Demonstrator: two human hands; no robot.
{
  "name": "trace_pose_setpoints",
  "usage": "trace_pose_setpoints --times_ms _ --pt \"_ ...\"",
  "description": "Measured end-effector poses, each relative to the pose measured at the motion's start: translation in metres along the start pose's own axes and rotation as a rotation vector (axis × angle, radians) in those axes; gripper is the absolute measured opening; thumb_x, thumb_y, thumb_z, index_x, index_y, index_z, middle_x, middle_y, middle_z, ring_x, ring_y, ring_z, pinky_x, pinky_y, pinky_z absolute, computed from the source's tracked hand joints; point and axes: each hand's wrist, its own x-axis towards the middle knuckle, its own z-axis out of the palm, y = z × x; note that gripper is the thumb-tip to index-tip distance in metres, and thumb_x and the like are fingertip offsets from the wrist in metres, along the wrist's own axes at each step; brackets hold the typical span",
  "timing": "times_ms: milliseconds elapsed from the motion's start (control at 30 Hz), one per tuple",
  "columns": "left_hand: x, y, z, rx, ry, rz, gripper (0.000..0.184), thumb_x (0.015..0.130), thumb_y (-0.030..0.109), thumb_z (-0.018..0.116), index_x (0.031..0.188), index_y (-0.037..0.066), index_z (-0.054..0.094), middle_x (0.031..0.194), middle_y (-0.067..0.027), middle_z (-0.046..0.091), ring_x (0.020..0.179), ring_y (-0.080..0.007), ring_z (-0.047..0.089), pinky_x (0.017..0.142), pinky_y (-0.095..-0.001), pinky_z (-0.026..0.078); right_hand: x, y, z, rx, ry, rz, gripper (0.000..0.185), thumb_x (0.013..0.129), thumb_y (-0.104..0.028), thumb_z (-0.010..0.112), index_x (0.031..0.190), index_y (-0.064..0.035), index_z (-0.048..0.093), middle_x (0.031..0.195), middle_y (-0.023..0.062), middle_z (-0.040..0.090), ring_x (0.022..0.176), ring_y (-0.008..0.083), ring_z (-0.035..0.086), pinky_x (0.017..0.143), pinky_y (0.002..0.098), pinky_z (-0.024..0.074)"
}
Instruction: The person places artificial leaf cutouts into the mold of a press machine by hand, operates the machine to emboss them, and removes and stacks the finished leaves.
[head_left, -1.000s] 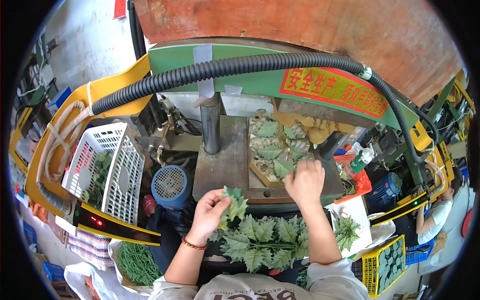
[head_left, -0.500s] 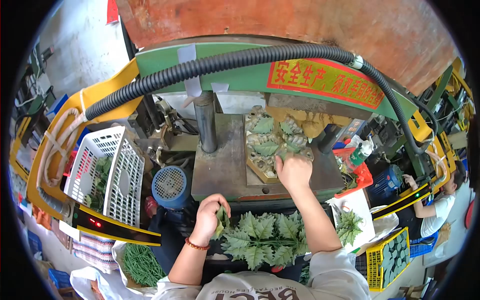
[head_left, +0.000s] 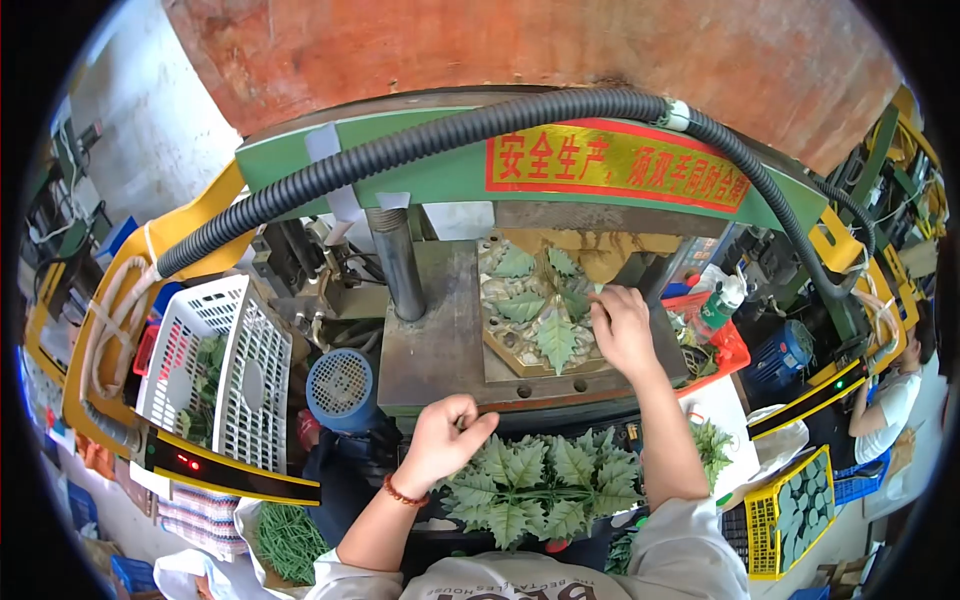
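A green artificial leaf (head_left: pixel 556 338) lies flat at the front of the metal mold (head_left: pixel 503 354) on the press bed, with several similar leaves around it. My right hand (head_left: pixel 627 330) is over the mold's right edge, fingers bent and slightly apart, beside the right-hand leaf (head_left: pixel 576 304). Whether the fingertips touch that leaf is unclear. My left hand (head_left: pixel 446 438) is curled, its thumb pointing right, just in front of the bed. No leaf shows in it, though its palm is hidden. Below lies a pile of leaf sprays (head_left: pixel 540 485) close to my body.
The press's green crossbeam (head_left: pixel 420 222) and a black corrugated hose (head_left: pixel 430 135) span above the bed. A white basket (head_left: pixel 255 375) stands left, a red-orange bin (head_left: pixel 735 350) right. Yellow-black sensor bars (head_left: pixel 235 472) flank both sides. Another person (head_left: pixel 888 405) sits far right.
A leaf now lies at the mold's front, where my right hand was. That hand has moved right. My left hand has risen toward the bed; the leaf it held no longer shows.
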Motion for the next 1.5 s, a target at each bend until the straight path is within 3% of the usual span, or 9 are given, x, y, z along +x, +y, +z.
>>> trace_pose_setpoints --times_ms 533,700,833,1033,1167,1233,1267,1467,1500 --pt "0.136 0.063 0.051 -0.517 0.022 0.254 0.013 0.087 0.012 0.068 0.091 0.0 0.067 0.083 -0.0037 0.064 0.067 -0.0099 0.054 0.063 -0.0206 0.045 0.004 0.027 0.018 -0.235 -0.232 -0.029 0.025 0.079 -0.018 0.05 0.095 -0.0068 0.066 0.098 0.0107 0.063 0.091 0.0297 0.049 0.081 0.0409 0.0383" --pt "0.144 0.059 0.046 -0.561 -0.127 0.292 0.015 0.086 0.014 0.067 0.087 -0.002 0.066 0.076 -0.0032 0.064 0.063 -0.0095 0.053 0.059 -0.0209 0.043 0.029 0.021 0.009 0.239 -0.125 -0.02 0.029 0.081 -0.015 0.05 0.105 -0.0082 0.063 0.103 0.0096 0.062 0.088 0.0274 0.052 0.075 0.0397 0.0411" --pt "0.15 0.069 0.028 0.247 -0.011 0.053 0.014 0.082 0.014 0.065 0.082 -0.001 0.066 0.066 -0.0043 0.063 0.056 -0.0119 0.052 0.053 -0.0241 0.041 0.057 0.041 0.053 1.61 -0.081 0.459 0.031 0.09 -0.017 0.047 0.119 -0.0101 0.055 0.112 0.0075 0.06 0.094 0.0251 0.056 0.078 0.0403 0.0446" --pt "0.138 0.045 0.02 0.713 0.055 0.182 0.011 0.076 0.012 0.063 0.08 0.003 0.065 0.061 -0.0099 0.06 0.05 -0.0223 0.053 0.049 -0.0318 0.043 0.094 -0.045 0.033 2.028 0.239 0.773 0.033 0.097 -0.024 0.044 0.127 -0.0122 0.047 0.121 0.0066 0.056 0.106 0.0237 0.054 0.088 0.0405 0.0437" --pt "0.098 0.049 0.015 0.5 0.158 0.225 0.011 0.077 0.013 0.064 0.082 0.003 0.067 0.062 -0.0053 0.061 0.048 -0.0173 0.046 0.047 -0.0295 0.038 0.092 -0.028 0.035 2.24 0.113 0.43 0.028 0.094 -0.019 0.051 0.121 -0.0118 0.053 0.117 0.0046 0.057 0.098 0.0197 0.057 0.08 0.0352 0.0463" --pt "0.056 0.056 0.008 0.328 0.166 0.309 0.007 0.078 0.009 0.064 0.081 0.004 0.067 0.065 -0.0029 0.061 0.048 -0.0148 0.043 0.047 -0.0264 0.037 0.083 -0.037 0.017 1.795 0.285 0.765 0.025 0.092 -0.014 0.055 0.116 -0.0083 0.055 0.107 0.007 0.06 0.088 0.0172 0.058 0.071 0.0311 0.0475" --pt "0.031 0.054 0.003 0.307 0.172 0.312 0.006 0.078 0.009 0.065 0.08 0.004 0.067 0.065 -0.0023 0.061 0.048 -0.0139 0.042 0.047 -0.0254 0.036 0.063 -0.035 0.0 1.148 0.021 0.481 0.021 0.086 -0.006 0.062 0.106 -0.0053 0.056 0.092 0.0098 0.06 0.072 0.0156 0.056 0.061 0.0275 0.0455" --pt "-0.105 0.028 -0.043 0.122 0.053 -0.046 0.01 0.078 0.009 0.068 0.071 0.004 0.065 0.054 -0.0007 0.054 0.046 -0.0132 0.041 0.046 -0.0246 0.033 -0.088 -0.074 -0.115 1.655 -0.424 0.235 0.012 0.078 0.006 0.063 0.089 0.0018 0.064 0.078 0.0134 0.065 0.064 0.0204 0.061 0.056 0.0265 0.048" --pt "-0.115 0.024 -0.044 0.107 0.025 -0.186 0.015 0.079 0.013 0.068 0.068 0.004 0.064 0.053 -0.0018 0.054 0.045 -0.0156 0.043 0.045 -0.0264 0.034 -0.097 -0.07 -0.127 1.253 -0.494 0.03 0.014 0.079 -0.006 0.068 0.089 0.0022 0.062 0.082 0.0133 0.065 0.065 0.0227 0.061 0.059 0.0304 0.0481"
